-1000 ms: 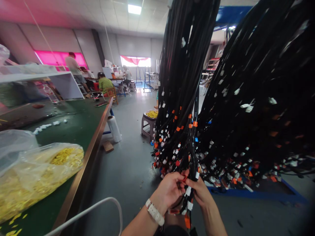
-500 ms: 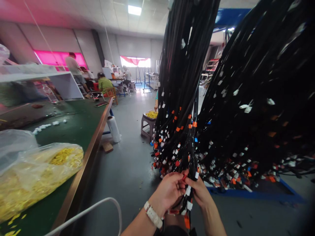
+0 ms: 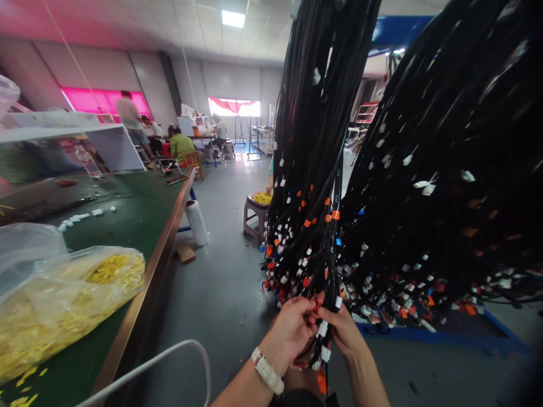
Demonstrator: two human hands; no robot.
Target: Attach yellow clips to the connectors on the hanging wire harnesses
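A thick bundle of black wire harnesses (image 3: pixel 322 113) hangs in front of me, its lower ends carrying white, orange, red and blue connectors and tags. At its bottom, my left hand (image 3: pixel 296 323) pinches a small red connector (image 3: pixel 315 308). From the other side, my right hand (image 3: pixel 339 323) is closed, thumb and fingertips at that same red connector, with black wires passing between the hands. White tags (image 3: pixel 323 329) and an orange tag (image 3: pixel 322 381) hang on the wires just below. My fingers partly hide the connector.
To the right hangs a second harness mass (image 3: pixel 445 169) over a blue frame (image 3: pixel 500 333). On the left, a green-topped table (image 3: pixel 139 209) holds a bag of yellow pieces (image 3: pixel 76 305). A stool (image 3: pixel 254 217) with yellow pieces and a white roll (image 3: pixel 197 223) stand ahead. Several people sit or stand farther back.
Almost nothing differs. Both hands stay at the red connector with only a slight shift of the fingers, and the view has moved a little.
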